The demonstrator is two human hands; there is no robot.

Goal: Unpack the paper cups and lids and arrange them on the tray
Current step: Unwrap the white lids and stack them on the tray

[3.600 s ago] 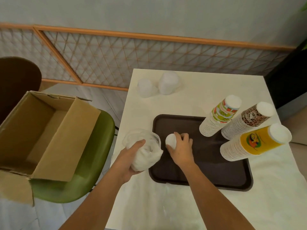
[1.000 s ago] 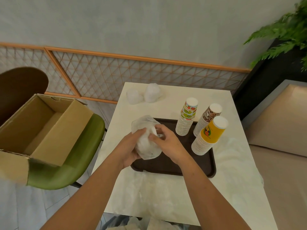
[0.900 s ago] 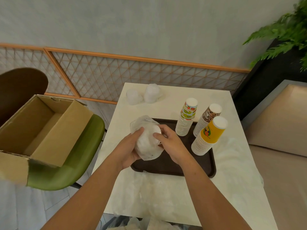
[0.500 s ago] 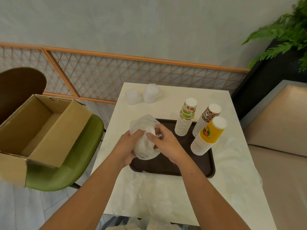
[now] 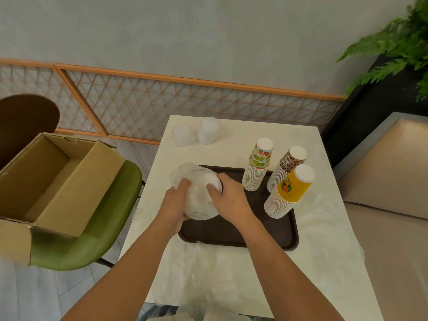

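Observation:
A dark brown tray (image 5: pixel 273 237) lies on the white table. Three upside-down stacks of paper cups stand on its right side: a fruit-print stack (image 5: pixel 257 167), a brown patterned stack (image 5: pixel 287 169) and a yellow stack (image 5: pixel 289 191). Over the tray's left edge my left hand (image 5: pixel 177 200) grips a clear plastic bag of white lids (image 5: pixel 196 195) from the left. My right hand (image 5: pixel 228 199) holds the white lids (image 5: pixel 212 180) at the bag's open top, fingers curled around them.
Two more wrapped packs of lids (image 5: pixel 198 134) lie at the table's far left corner. An open cardboard box (image 5: pixel 53 181) rests on a green chair (image 5: pixel 92 232) to the left. Loose plastic wrapping (image 5: pixel 324 228) covers the table's near and right parts. A plant stands far right.
Both hands stay on the bag of lids over the tray's left edge. My right hand has shifted at the bag's opening, and white lids now show there. Cup stacks are unmoved.

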